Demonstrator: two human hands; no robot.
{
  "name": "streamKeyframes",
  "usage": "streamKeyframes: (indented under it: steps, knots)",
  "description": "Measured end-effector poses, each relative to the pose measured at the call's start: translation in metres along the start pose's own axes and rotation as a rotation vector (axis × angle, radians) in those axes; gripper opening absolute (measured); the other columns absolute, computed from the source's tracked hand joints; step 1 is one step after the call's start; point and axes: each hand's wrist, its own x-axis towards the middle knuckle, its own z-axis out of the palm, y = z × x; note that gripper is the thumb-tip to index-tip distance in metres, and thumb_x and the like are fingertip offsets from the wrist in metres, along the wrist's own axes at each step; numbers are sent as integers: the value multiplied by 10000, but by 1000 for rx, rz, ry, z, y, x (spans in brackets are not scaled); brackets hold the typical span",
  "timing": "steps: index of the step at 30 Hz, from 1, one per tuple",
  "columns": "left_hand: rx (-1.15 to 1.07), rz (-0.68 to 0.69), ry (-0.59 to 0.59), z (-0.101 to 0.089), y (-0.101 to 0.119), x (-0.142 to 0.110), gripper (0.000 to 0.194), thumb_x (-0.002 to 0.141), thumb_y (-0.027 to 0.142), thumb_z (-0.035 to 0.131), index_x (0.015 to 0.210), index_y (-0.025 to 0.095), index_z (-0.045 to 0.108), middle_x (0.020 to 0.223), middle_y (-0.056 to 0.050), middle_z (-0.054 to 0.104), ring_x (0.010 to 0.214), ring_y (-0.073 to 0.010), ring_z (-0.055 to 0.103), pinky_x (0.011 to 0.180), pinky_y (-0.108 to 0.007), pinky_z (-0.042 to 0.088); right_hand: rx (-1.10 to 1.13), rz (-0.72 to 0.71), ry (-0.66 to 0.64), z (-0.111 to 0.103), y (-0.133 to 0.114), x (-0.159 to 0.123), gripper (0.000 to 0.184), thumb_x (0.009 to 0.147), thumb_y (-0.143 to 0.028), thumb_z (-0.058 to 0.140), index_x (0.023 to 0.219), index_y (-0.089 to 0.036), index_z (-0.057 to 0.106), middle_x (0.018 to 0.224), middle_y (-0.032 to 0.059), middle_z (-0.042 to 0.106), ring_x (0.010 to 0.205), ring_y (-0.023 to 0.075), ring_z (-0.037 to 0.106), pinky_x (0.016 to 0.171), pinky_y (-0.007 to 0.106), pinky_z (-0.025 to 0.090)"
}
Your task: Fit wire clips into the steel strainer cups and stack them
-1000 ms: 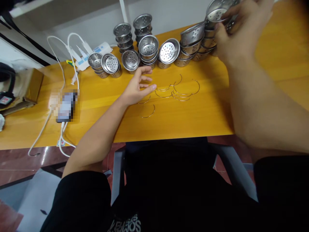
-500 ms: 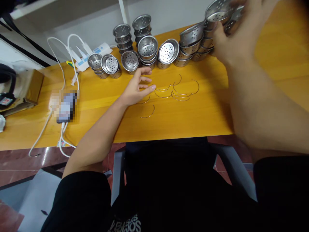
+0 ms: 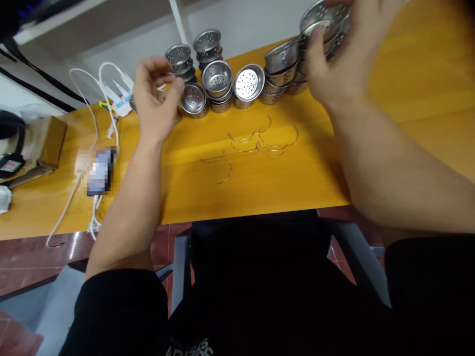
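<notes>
My right hand (image 3: pixel 345 59) reaches to the far right, its thumb on the rim of a perforated metal strainer basket (image 3: pixel 319 24) that tops a stack. Most of its fingers are hidden behind the basket or out of frame. My left hand (image 3: pixel 158 99) is raised at the left with its fingers loosely curved and the thumb apart, seemingly holding nothing. It covers most of the leftmost baskets. Beside it stands another strainer basket (image 3: pixel 193 98). Several thin curved wires (image 3: pixel 272 143) lie on the table between my hands.
More stacked baskets (image 3: pixel 249 83) line the back of the yellow table (image 3: pixel 260 193) near the wall. A phone (image 3: pixel 101 170) with white cables, a power strip (image 3: pixel 122 104) and a cardboard box (image 3: pixel 50 143) are at the left. A chair armrest (image 3: pixel 181 267) stands below the table edge.
My left hand has lifted from beside the wires and moved left and back, over the leftmost baskets. My right hand stays at the stack. The view has shifted slightly.
</notes>
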Motion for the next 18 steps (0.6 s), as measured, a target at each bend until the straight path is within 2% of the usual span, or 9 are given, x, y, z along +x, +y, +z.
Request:
streamKeyframes:
  steps: [1,2,3,6,10,13,15,17,18]
  knots:
    - [12,-4,55,-7,-7,11,1055,913,1268,695,1509,401,621,1474,57,778,1416,-224,646,1286,-518,637,-7,13,2,2,-3,-1,456,1046,-345,824,1482,-239,744,1515,167,632,1515,423,643,1252,638,520]
    - [33,-35,39,-10,-9,19,1145,866,1307,627,1521,369,594,1482,59,747,1419,-195,632,1311,-486,636,-14,21,-1,4,-3,-2,443,1056,-347,808,1483,-249,744,1516,165,629,1520,428,640,1248,642,517]
    - [68,-66,-9,-11,-7,25,1140,898,1279,640,1548,345,565,1504,59,721,1467,-171,606,1363,-448,619,-17,22,-5,6,-2,-3,427,1071,-357,793,1482,-256,744,1514,167,626,1515,434,638,1243,649,513]
    - [177,-63,-211,2,20,34,913,1158,911,879,1685,313,434,1549,59,705,1715,-133,446,1620,-387,426,-43,29,-23,10,6,-7,396,1092,-376,770,1468,-254,748,1504,181,616,1503,451,632,1240,667,497]
    - [92,-109,-269,29,49,52,1053,1087,784,1031,1732,271,377,1607,59,726,1781,-128,413,1736,-428,267,-78,46,-17,11,4,-7,425,1022,-278,791,1444,-240,756,1480,196,637,1486,437,643,1220,646,517]
    - [75,-232,-237,39,40,78,1105,1023,712,1094,1715,225,383,1610,48,739,1706,-123,472,1754,-475,227,37,-38,70,7,-9,-4,318,1171,-362,722,1459,-243,789,1451,205,684,1417,433,684,1170,647,544]
    - [113,-366,-194,42,26,99,1167,909,528,1212,1683,202,402,1540,61,746,1575,-118,515,1754,-525,217,82,-56,89,6,-16,-3,309,1250,-418,673,1475,-258,811,1439,204,715,1396,432,715,1154,650,562]
    - [193,-562,-136,46,13,117,1325,647,161,1309,1634,152,426,1418,68,720,1372,-128,513,1734,-620,239,73,-42,112,6,-20,-2,290,1238,-410,680,1436,-251,819,1413,207,725,1387,428,727,1156,652,577]
    - [245,-655,-109,49,7,123,1399,502,-48,1276,1608,118,435,1362,65,687,1276,-134,479,1712,-677,258,54,-29,113,6,-20,-3,273,1223,-394,690,1414,-248,818,1402,208,724,1393,421,727,1163,646,585]
